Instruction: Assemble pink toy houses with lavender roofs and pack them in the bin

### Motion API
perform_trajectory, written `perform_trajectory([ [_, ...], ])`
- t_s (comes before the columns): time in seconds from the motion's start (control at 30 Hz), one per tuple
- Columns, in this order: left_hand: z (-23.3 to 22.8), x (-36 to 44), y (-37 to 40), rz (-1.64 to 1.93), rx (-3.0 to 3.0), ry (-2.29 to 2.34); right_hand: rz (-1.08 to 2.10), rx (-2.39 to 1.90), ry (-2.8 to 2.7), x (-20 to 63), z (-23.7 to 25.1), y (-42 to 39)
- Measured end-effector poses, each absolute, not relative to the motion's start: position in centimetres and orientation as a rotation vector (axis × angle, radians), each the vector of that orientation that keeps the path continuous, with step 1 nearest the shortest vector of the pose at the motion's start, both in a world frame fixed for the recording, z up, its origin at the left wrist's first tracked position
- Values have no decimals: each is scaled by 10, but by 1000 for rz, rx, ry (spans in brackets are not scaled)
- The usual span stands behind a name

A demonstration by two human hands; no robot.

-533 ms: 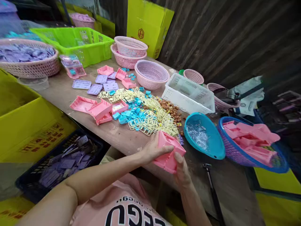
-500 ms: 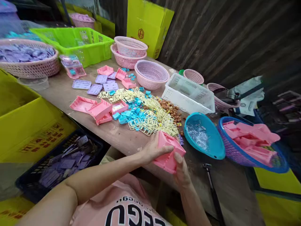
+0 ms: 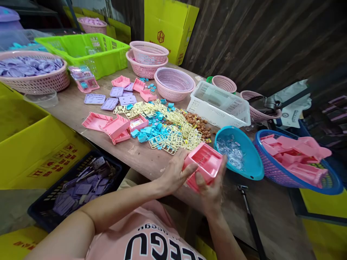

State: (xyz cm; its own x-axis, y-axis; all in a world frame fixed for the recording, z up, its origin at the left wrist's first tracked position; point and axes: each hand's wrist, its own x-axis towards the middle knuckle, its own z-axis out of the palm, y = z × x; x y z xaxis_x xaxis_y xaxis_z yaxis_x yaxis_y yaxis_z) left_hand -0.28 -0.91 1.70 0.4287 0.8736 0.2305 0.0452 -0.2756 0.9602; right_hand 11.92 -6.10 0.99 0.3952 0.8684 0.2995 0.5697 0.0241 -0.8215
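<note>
fig.: pink plastic tray (image 3: 206, 163) gripped betw. both hands; left hand (image 3: 173, 175) fingers closed on its near-left side, right hand (image 3: 213, 187) on near-right; long axis runs away-right.

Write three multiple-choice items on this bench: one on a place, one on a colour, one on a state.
1. Where does the teal bowl lie?
A. between the white basket and the blue basket
B. inside the green crate
C. on the floor

2. What colour is the tray in the hands?
A. purple
B. pink
C. yellow

3. How is the tray held?
A. flat on the table
B. by the left hand alone
C. by both hands, the right hand too, above the table edge

Answers: 1 A, it lies between both baskets; 2 B, its plastic is pink; 3 C, fingers of both hands grip it.
</note>
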Motion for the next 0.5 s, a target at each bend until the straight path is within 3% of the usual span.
perform_trajectory([
  [0.13, 25, -3, -22, 1032, 1559, 722, -207, -1763, -1370, 98, 12, -63],
  [0.27, 22, -12, -15, 1072, 1529, 703, -364, -1706, -1541, 95, 15, -69],
  [0.33, 19, -22, -5, 1172, 1591, 618, -267, -1573, -1673, 105, 23, -73],
  [0.5, 22, -44, 14, 1216, 1890, 272, 355, -1244, -1684, 133, 54, -74],
])
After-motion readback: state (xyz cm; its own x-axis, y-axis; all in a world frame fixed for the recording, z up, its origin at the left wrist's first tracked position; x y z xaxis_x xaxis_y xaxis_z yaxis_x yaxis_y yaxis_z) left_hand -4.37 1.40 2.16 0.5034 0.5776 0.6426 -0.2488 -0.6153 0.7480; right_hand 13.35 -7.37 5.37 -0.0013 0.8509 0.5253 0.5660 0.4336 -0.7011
